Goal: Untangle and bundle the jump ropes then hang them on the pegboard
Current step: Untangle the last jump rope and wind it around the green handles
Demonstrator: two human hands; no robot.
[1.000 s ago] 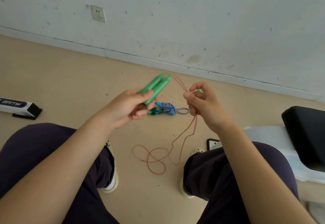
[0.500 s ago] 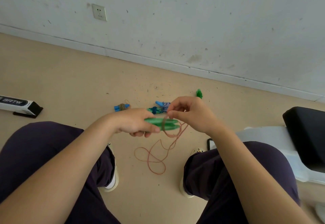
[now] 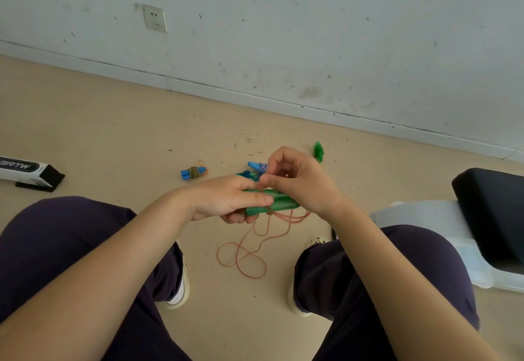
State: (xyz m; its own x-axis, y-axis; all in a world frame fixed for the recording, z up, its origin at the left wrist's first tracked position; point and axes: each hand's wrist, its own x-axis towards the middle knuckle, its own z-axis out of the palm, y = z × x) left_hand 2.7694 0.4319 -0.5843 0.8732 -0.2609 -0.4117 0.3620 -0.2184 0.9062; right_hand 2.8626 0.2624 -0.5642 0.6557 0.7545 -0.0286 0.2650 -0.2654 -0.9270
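1. Here, at centre frame, a seated person's left hand point(image 3: 226, 200) grips a pair of green jump-rope handles point(image 3: 276, 204) lying side by side and roughly level, fingers curled under them and thumb pressed along the top
2. The right hand point(image 3: 300, 183), just right of centre, pinches the thin orange rope point(image 3: 249, 255) between thumb and forefinger directly above the handles, its other fingers curled loosely
3. Below the hands, the slack rope drops in loose loops to the tan floor point(image 3: 113, 133) between the person's two knees, lower centre of the frame
4. Behind the hands, a bundled blue-handled rope point(image 3: 256, 169) lies on the floor, partly hidden by the fingers; a smaller blue bundle point(image 3: 192, 173) sits well apart to its left, and a green piece point(image 3: 319, 151) shows just past the right hand
5. At the left edge lies a white-and-black box point(image 3: 28, 172); at the right edge, a black cushion point(image 3: 493, 213) rests on a white base; a wall socket point(image 3: 154, 18) sits upper left
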